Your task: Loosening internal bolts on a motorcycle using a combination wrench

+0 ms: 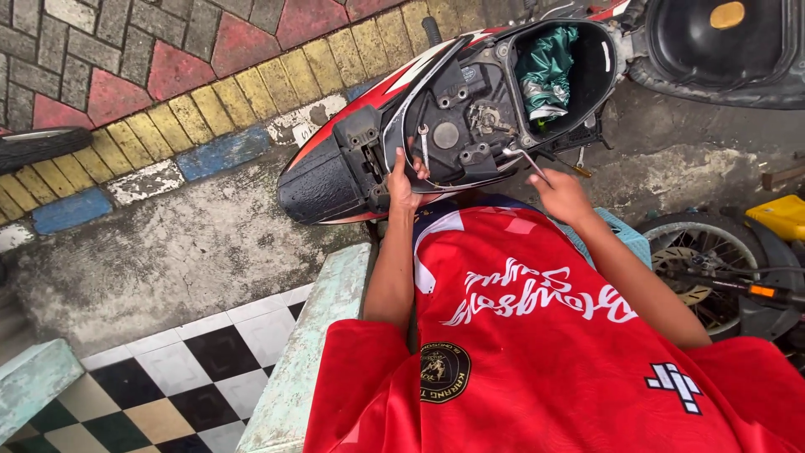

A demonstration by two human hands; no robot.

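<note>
While the person in the red jersey (537, 352) leans over it, the scooter (453, 109) lies across the top of the view, its seat raised and its black rear frame bared, directly under both hands. Beyond the grips and to their right opens the black under-seat compartment (587, 75), with a crumpled green cloth (547, 63) inside it. Left of the left grip the dark tail section (323, 180) of the scooter ends over grey concrete ground (184, 252), and farther out from that grip runs a kerb of yellow, blue and white painted bricks (168, 143) before red and grey paving. Nearer the body than the left grip, a pale green ledge (319, 352) borders black-and-white checkered tiles (193, 369). Well to the right of the right grip stands a spoked wheel (704, 260) with a brake disc, and a yellow part (776, 214) beyond it. The left hand (404, 183) rests against the frame's rear edge, its grip clenched around a small silver wrench (423, 147) that stands upright above the fingers, just beside the round black cap on the frame. The right hand (560, 195) has its grip closed on a thin metal tool (527, 161), whose shaft slants up and left from the fingers to touch the frame near a cluster of metal fittings (485, 117) between the two grips.
</note>
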